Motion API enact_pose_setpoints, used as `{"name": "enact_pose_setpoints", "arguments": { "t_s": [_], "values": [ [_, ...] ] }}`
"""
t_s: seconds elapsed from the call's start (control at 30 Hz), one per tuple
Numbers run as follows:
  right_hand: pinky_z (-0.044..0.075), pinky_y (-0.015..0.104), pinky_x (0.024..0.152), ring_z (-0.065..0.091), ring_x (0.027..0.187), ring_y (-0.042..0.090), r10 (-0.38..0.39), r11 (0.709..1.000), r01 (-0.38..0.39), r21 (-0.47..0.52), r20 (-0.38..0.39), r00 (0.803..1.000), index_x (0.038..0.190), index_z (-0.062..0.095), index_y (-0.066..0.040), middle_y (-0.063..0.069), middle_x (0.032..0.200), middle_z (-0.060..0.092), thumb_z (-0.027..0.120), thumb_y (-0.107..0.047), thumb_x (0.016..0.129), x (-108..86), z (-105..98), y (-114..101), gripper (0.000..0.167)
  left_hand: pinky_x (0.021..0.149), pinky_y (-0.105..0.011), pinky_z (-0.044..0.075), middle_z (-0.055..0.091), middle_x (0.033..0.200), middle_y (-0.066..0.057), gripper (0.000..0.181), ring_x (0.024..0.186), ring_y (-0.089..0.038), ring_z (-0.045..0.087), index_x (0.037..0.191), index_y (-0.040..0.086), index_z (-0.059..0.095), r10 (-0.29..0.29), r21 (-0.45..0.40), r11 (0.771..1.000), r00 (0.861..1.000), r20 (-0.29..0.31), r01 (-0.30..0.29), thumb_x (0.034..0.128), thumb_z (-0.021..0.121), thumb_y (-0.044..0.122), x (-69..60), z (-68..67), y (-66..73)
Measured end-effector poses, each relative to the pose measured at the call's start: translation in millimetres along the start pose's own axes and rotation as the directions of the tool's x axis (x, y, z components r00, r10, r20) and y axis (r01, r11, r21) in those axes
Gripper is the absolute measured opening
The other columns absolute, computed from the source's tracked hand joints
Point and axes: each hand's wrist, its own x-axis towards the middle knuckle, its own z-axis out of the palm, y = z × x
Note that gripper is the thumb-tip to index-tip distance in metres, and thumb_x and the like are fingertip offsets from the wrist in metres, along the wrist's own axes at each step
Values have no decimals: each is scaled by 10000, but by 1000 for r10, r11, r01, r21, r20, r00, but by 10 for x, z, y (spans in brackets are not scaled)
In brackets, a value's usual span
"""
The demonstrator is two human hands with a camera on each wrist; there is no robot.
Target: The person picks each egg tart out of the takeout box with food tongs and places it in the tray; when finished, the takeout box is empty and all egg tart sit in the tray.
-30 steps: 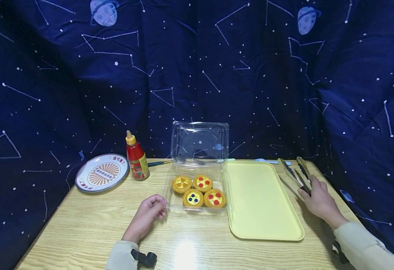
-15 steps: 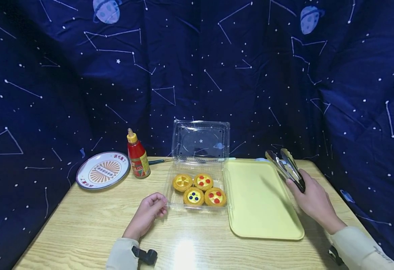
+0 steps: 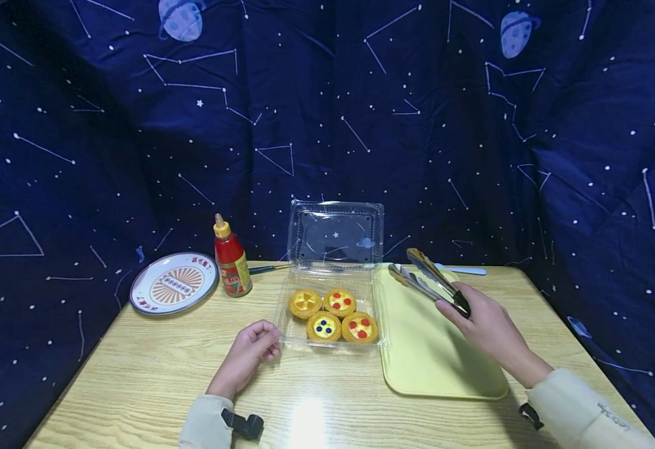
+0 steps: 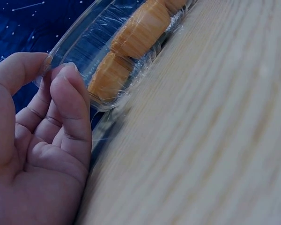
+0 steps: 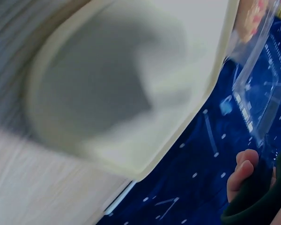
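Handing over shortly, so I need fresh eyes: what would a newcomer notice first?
Probably the four tarts in the open clear box, mid-view. Then the tongs in the right hand over the yellow tray, and the red bottle beside the plate at left. Behind everything hangs a starry blue cloth.

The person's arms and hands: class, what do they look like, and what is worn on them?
Both the left hand and right hand are bare, without gloves. The left sleeve and right sleeve are long and pale cream; the right bears small dark lettering, hard to read. The left wrist has a black strap with a chunky black piece.
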Motion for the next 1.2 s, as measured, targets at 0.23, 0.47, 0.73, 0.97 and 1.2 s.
{"name": "enact_pose_setpoints", "arguments": {
  "t_s": [0.23,0.47,0.73,0.97,1.2],
  "values": [
    [471,566,852,612,1063,321,-57,998,57,7,54,997,1351,516,-133,97,1201,634,531,-593,950,93,144,-282,610,628,-237,489,593,822,-110,265,699,-148,584,1011,-127,526,9,8,1000,1000,12,-9,973,602,124,-11,3,2],
    [470,547,905,602,1114,308,-99,995,97,31,76,992,1362,516,-144,73,1237,629,511,-640,933,184,257,-527,656,627,-236,485,589,819,-95,248,699,-147,579,991,-87,539,17,-6,1000,999,36,-16,976,614,149,-10,7,12],
    [478,538,918,607,1144,297,-127,992,123,41,110,986,1375,535,-147,56,1278,624,573,-608,920,251,380,-774,649,616,-230,480,581,826,-100,168,692,-145,575,968,-37,553,20,-27,999,999,39,-19,978,593,125,-10,15,12],
    [469,512,960,589,1183,315,-164,986,164,15,148,975,1403,528,-105,95,1333,600,568,-630,911,308,499,-945,720,610,-230,484,581,816,-80,150,696,-144,577,962,-22,551,18,-42,999,999,42,-17,977,592,122,-16,10,15],
    [505,503,912,623,1132,312,-202,977,211,-33,171,964,1392,554,-119,107,1300,622,630,-566,906,360,611,-1063,665,609,-232,483,577,812,-73,94,703,-147,576,943,8,555,16,-50,999,999,37,-15,970,584,93,-20,5,4]
  ]
}}
